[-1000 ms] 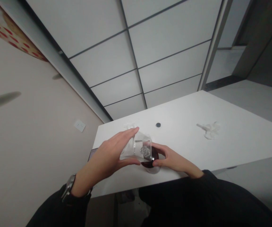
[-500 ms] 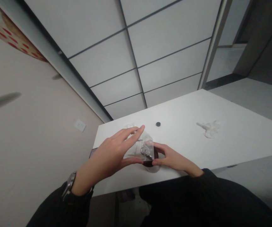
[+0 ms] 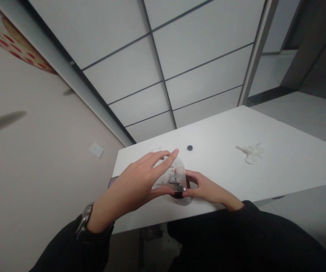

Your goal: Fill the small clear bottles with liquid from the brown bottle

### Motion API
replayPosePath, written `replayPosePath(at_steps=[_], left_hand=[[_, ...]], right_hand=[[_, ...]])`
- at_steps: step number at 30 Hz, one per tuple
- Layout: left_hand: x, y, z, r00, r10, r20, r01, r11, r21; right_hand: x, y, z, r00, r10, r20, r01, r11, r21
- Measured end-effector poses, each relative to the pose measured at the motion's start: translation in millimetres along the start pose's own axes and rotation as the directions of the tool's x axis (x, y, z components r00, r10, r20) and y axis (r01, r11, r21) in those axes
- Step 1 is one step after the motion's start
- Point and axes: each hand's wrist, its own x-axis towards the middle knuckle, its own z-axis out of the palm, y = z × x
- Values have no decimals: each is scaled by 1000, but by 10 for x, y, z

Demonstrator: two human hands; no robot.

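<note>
A clear, see-through vessel (image 3: 177, 174) lies tilted in my left hand (image 3: 142, 175), thumb below and fingers above, its rim toward the right. Something shiny and clear shows inside it; I cannot tell whether that is liquid. Right under its rim sits a container with a dark red part (image 3: 177, 195) and a see-through base, on the white table (image 3: 214, 151). My right hand (image 3: 204, 187) is curled around the right side of this container, thumb in front. The left hand and the clear vessel hide much of it.
A small dark round cap (image 3: 189, 148) lies beyond my hands. Crumpled white tissue (image 3: 252, 153) is to the right. A dark flat object (image 3: 112, 181) shows by the table's left edge. The wall (image 3: 52, 162) stands close on the left, a panelled partition (image 3: 140, 90) behind.
My left hand and the clear vessel have shifted slightly to the right. The shiny patch inside the vessel looks different and smaller. My right hand has stayed in place.
</note>
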Motion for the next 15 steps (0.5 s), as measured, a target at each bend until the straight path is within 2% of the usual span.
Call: replayPosePath(at_steps=[15], left_hand=[[71, 27, -34, 999, 27, 34, -29, 999, 39]], right_hand=[[-2, 3, 7, 1000, 12, -15, -12, 1000, -16]])
